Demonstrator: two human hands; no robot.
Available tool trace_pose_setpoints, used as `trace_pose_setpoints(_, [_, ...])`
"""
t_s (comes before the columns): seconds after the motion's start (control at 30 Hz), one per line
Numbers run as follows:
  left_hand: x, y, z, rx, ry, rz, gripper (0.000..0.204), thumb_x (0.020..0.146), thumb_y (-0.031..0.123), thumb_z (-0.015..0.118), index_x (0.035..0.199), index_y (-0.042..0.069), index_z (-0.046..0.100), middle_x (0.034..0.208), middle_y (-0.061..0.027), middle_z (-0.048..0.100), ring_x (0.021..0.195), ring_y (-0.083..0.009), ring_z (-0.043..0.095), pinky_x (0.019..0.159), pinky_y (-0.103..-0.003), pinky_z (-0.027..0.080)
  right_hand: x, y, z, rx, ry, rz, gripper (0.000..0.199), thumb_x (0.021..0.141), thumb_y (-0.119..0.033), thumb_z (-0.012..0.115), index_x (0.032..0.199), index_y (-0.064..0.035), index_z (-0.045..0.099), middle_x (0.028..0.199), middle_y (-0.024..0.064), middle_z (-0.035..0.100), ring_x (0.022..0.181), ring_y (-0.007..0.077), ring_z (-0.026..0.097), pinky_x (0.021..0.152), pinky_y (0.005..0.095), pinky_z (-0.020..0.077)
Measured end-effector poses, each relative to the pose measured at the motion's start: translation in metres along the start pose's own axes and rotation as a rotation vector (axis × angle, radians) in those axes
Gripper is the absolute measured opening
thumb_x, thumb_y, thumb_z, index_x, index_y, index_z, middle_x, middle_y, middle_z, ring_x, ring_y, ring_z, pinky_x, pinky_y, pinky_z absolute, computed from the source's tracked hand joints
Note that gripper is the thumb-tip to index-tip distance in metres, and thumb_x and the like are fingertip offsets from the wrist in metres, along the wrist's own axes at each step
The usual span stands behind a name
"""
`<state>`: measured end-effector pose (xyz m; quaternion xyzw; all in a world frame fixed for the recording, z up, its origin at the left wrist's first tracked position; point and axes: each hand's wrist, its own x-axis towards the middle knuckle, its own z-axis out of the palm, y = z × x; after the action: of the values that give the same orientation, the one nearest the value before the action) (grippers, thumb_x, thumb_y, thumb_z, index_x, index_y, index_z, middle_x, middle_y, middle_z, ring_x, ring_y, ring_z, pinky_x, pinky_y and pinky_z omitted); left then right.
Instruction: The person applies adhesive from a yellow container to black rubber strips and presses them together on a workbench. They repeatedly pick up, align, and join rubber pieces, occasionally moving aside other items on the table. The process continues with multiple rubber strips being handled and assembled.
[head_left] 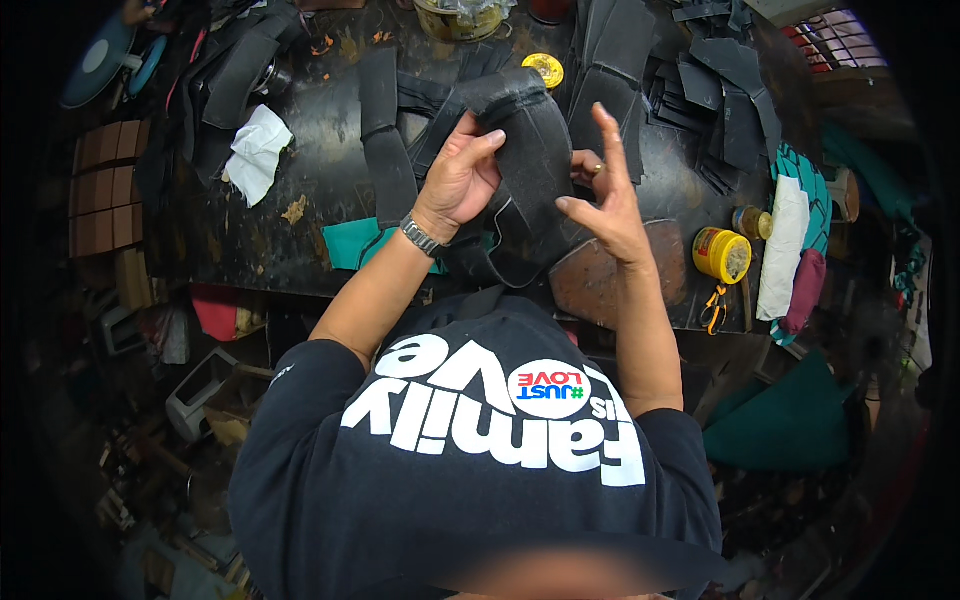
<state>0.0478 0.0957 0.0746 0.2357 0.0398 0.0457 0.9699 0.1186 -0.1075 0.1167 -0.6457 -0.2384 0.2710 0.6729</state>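
My left hand [462,178] grips a black, curved piece of leather or fabric [530,165] held above a dark workbench [300,230]. A metal watch sits on that wrist. My right hand [608,205] is at the piece's right side, its index finger raised and its other fingers spread, thumb touching the piece's edge. A ring shows on one finger. A black strap of the piece hangs down toward my chest.
Black cut pieces [720,95] lie piled at the bench's back right and left. A yellow tin [722,254], a small jar [752,222], a yellow lid [543,69], white cloth [256,150], teal material [350,245] and orange scissors [714,308] lie around.
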Motion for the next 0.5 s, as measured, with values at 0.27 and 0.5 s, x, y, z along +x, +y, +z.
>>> trace_pose_setpoints(0.27, [0.006, -0.003, 0.022, -0.055, -0.121, 0.086, 0.045, 0.096, -0.006, 0.049, 0.137, 0.012, 0.052, 0.140, -0.0080, 0.057, 0.131, -0.0227, 0.054, 0.115, -0.042, 0.039, -0.018, -0.057, -0.009, -0.025, 0.123, -0.079, 0.106, 0.069, -0.005, 0.068, 0.161, -0.0123, 0.015, 0.105, 0.0106, 0.065, 0.096, 0.0170, 0.062, 0.093, 0.0324, 0.0480])
trace_pose_setpoints(0.5, [0.027, -0.011, 0.023, -0.278, -0.274, -0.130, 0.037, 0.100, 0.015, 0.049, 0.134, 0.005, 0.056, 0.135, -0.0106, 0.062, 0.128, -0.0264, 0.056, 0.115, -0.044, 0.036, -0.051, -0.094, -0.043, -0.441, 0.280, -0.046, 0.099, 0.068, 0.006, 0.053, 0.160, -0.0121, 0.020, 0.079, 0.0033, 0.060, 0.078, 0.0116, 0.058, 0.083, 0.0248, 0.0473])
